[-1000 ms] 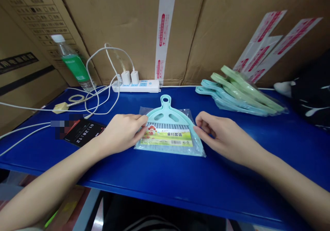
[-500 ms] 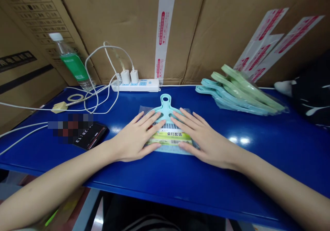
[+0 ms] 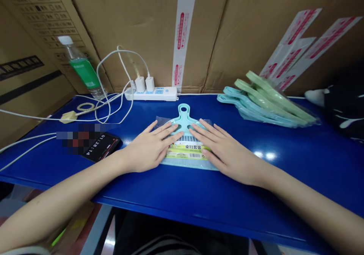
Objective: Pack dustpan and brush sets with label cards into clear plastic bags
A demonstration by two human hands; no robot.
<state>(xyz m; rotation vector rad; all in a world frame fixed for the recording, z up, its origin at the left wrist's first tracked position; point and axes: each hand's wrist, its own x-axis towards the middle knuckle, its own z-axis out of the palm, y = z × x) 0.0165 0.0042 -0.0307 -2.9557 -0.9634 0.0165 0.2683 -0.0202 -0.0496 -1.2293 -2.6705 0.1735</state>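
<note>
On the blue tabletop [image 3: 182,198], a pale-blue dustpan-and-brush set [image 3: 185,125] in a clear plastic sleeve [image 3: 162,121] is laid flat, its handle [image 3: 184,115] turned toward the cardboard [image 3: 142,19] at the back. Its left side is covered by the left hand [image 3: 148,147], its right side by the right hand [image 3: 227,148]. The fingers [image 3: 167,129] of both hands are spread open across the set, and nothing is gripped. Between the hands, a printed label [image 3: 190,148] is partly exposed. Beyond the right hand, wrapped pale-blue and pale-green pieces [image 3: 267,99] are heaped together. Beside the left forearm [image 3: 76,188], a phone [image 3: 106,145] is placed, 01:28:14 being displayed. Behind it, a white power strip [image 3: 167,94], looped cables [image 3: 97,73] and a green-labelled bottle [image 3: 85,73] are seen.
</note>
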